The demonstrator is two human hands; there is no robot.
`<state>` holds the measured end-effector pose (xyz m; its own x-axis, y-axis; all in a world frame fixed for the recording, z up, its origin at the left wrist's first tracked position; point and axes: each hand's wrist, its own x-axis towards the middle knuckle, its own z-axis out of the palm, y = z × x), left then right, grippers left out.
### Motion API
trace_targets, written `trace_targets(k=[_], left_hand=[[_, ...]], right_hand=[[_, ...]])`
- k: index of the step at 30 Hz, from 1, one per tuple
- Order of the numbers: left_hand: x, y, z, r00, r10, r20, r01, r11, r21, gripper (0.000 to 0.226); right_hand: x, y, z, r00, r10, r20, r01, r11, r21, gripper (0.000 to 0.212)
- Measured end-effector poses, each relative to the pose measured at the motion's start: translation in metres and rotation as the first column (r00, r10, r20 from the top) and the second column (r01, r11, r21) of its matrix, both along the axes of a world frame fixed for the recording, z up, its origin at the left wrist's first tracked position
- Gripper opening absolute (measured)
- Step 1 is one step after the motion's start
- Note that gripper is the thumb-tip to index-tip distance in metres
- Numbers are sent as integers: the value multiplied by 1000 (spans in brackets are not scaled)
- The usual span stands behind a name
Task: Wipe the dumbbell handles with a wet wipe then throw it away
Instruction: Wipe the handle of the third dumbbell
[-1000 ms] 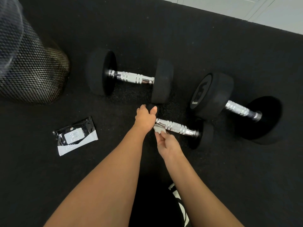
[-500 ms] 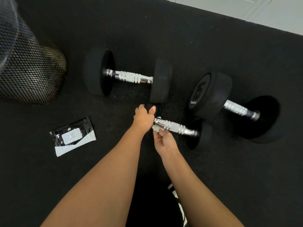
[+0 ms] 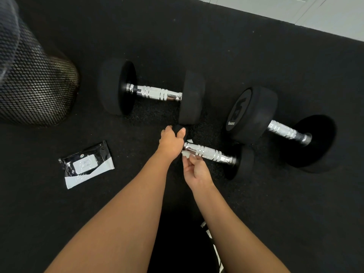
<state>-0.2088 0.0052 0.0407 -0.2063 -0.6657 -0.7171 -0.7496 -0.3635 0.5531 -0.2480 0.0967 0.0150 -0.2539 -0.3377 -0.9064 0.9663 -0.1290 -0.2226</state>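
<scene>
While black rubber flooring (image 3: 256, 223) meets pale wall (image 3: 295, 10), left hand (image 3: 171, 143) grips the dumbbell (image 3: 208, 152) — right hand (image 3: 195, 170) pinches the wipe (image 3: 186, 154).

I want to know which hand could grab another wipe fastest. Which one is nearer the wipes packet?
Left. The left hand grips the small dumbbell's near end, closer to the wipes packet. The right hand, holding the wet wipe, sits farther right.
</scene>
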Motion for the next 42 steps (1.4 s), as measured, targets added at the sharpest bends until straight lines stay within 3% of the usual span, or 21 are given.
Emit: trace_targets(k=[4, 16, 18, 20, 21, 22, 23, 24, 25, 26, 28, 30, 34, 39, 42], left_hand=[[0, 0, -1, 1000, 11, -11, -11, 1000, -1, 55], [0, 0, 0, 1000, 19, -19, -19, 1000, -4, 55], [1, 0, 0, 1000, 22, -23, -22, 1000, -5, 55], [0, 0, 0, 999, 26, -27, -26, 1000, 0, 55], [0, 0, 1, 999, 26, -28, -26, 1000, 1, 55], [0, 0, 1, 999, 24, -27, -24, 1000, 4, 55], [0, 0, 2, 1000, 21, -24, -21, 1000, 6, 55], [0, 0, 2, 1000, 19, -22, -18, 1000, 10, 56], [0, -1, 2, 1000, 17, -23, -17, 1000, 13, 56], [0, 0, 1, 1000, 17, -24, -17, 1000, 14, 56], [0, 0, 1, 999, 22, -23, -21, 1000, 10, 56], [0, 0, 1, 999, 26, -22, -26, 1000, 7, 57], [0, 0, 1, 999, 23, -27, -23, 1000, 8, 57], [0, 0, 1, 999, 24, -24, -24, 1000, 14, 58], [0, 0, 3, 1000, 22, -21, -22, 1000, 7, 57]], right_hand=[[-2, -2, 1, 1000, 3, -9, -4, 1000, -8, 34], [-8, 0, 43, 996, 46, 79, -60, 982, 177, 36], [-12, 0, 50, 999, 46, 28, -49, 988, 144, 34], [-21, -3, 55, 985, 108, -132, -96, 991, 97, 25], [-29, -5, 56, 937, 200, -287, -167, 976, 137, 21], [-37, -6, 57, 800, 360, -480, -260, 929, 264, 19], [-43, -6, 57, 537, 558, -632, -318, 829, 461, 19], [-47, -4, 54, 212, 701, -681, -300, 710, 637, 21], [-48, -3, 49, -71, 750, -658, -257, 623, 738, 24], [-45, -2, 42, -279, 744, -607, -243, 557, 794, 27], [-30, 0, 24, -556, 678, -481, -265, 404, 876, 36], [-16, 7, 9, -658, 642, -394, -255, 302, 919, 44], [-27, 26, 0, -847, 466, -255, -71, 376, 924, 51], [-37, 15, 3, -825, 524, -212, 7, 385, 923, 46], [-26, 13, 3, -867, 464, -180, 3, 367, 930, 51]])
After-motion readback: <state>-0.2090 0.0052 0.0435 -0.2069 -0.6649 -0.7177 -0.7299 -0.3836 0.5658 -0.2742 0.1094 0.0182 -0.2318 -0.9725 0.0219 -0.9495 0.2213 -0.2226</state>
